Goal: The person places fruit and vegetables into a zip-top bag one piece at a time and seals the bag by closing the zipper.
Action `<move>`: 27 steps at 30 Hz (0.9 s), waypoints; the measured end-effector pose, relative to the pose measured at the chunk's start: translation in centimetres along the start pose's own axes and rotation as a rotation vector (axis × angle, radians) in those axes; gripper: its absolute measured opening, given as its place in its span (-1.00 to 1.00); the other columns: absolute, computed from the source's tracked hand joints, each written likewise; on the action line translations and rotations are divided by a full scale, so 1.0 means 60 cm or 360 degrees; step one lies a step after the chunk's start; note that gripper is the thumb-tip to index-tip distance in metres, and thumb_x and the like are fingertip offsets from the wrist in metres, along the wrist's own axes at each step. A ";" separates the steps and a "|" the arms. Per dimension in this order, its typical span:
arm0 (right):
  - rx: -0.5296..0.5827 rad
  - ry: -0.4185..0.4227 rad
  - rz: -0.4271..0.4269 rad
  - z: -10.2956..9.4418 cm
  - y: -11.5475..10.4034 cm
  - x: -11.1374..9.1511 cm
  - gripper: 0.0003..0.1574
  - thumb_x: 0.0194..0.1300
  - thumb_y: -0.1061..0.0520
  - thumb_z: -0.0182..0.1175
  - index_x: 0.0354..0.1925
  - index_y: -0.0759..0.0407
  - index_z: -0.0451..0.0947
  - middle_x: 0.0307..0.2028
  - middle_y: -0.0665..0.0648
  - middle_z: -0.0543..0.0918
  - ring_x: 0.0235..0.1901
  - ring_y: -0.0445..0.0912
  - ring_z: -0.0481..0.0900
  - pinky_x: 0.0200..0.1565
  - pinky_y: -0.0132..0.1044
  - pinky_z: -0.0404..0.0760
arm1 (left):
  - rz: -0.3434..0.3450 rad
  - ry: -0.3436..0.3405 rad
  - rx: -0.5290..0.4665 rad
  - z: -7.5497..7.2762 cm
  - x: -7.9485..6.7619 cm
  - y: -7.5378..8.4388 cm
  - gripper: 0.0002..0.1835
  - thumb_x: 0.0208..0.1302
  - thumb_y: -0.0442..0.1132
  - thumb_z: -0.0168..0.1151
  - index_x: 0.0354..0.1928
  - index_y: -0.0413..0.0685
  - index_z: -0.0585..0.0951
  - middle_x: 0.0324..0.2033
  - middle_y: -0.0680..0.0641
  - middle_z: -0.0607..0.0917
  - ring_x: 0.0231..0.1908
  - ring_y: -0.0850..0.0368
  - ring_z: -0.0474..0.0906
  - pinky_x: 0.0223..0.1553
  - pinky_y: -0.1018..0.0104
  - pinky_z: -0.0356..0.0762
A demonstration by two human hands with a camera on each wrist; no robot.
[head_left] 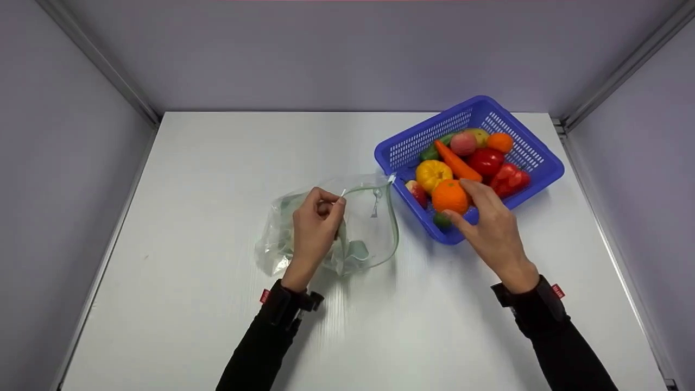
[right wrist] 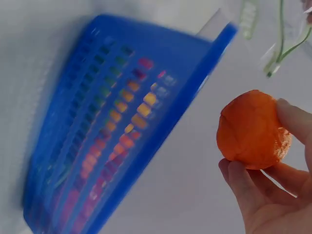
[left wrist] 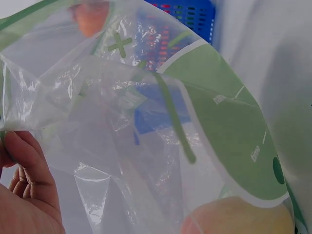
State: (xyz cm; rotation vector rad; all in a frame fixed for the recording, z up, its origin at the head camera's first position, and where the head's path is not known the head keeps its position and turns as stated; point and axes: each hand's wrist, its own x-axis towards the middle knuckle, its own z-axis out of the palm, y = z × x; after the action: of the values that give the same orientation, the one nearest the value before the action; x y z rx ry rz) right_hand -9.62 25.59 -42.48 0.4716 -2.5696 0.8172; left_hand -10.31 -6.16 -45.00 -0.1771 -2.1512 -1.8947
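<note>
My left hand pinches the rim of a clear zip bag with green print, between thumb and fingers. The bag lies on its side with its mouth toward the basket. Through its film in the left wrist view shows a blurry, pale yellow-pink rounded thing. An orange is in my right hand, gripped between thumb and fingertips. In the right wrist view, the orange appears raised beside the blue basket, apart from its rim.
The blue basket holds a carrot, a yellow pumpkin-like piece, a red tomato-like piece, a red pepper, a smaller orange fruit, a pinkish round fruit and several others. Grey walls edge the white table.
</note>
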 end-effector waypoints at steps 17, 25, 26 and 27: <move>0.0189 -0.0139 -0.0451 0.064 -0.113 -0.015 -0.09 0.10 0.13 0.60 0.37 0.29 0.47 0.32 0.25 0.57 0.29 0.09 0.58 0.30 -0.25 0.48 | 0.0020 -0.0010 0.0017 0.004 -0.001 0.000 -0.94 0.44 -0.34 0.27 -0.21 -0.20 0.61 -0.68 -0.04 0.60 -0.79 0.21 0.38 -0.72 0.42 0.38; 0.0217 -0.0247 -0.0521 0.100 -0.134 -0.007 -0.17 0.13 0.12 0.58 0.31 0.33 0.52 0.30 0.28 0.58 0.26 0.11 0.59 0.20 -0.11 0.61 | 0.0033 -0.0031 0.0005 0.004 -0.003 -0.002 -0.91 0.46 -0.31 0.26 -0.19 -0.20 0.60 -0.68 -0.04 0.60 -0.80 0.20 0.37 -0.72 0.40 0.40; 0.0207 -0.0255 -0.0527 0.104 -0.134 -0.007 -0.18 0.15 0.10 0.57 0.31 0.33 0.53 0.29 0.28 0.58 0.26 0.11 0.60 0.20 -0.10 0.61 | 0.0036 -0.0029 0.0012 0.003 -0.004 -0.003 -0.92 0.46 -0.31 0.26 -0.19 -0.20 0.60 -0.68 -0.05 0.60 -0.80 0.20 0.38 -0.72 0.40 0.40; 0.0202 -0.0264 -0.0531 0.109 -0.134 -0.006 -0.18 0.15 0.10 0.57 0.31 0.33 0.53 0.29 0.29 0.59 0.26 0.11 0.60 0.20 -0.09 0.61 | 0.0038 -0.0026 0.0016 0.003 -0.004 -0.004 -0.91 0.46 -0.31 0.26 -0.19 -0.20 0.60 -0.68 -0.08 0.61 -0.80 0.20 0.38 -0.72 0.40 0.41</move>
State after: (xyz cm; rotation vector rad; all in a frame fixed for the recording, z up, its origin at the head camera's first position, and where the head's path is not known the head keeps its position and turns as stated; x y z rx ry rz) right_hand -7.59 15.50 -43.75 1.0142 -2.4926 0.8511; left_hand -10.14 -5.98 -45.30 -0.2160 -2.1589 -1.8751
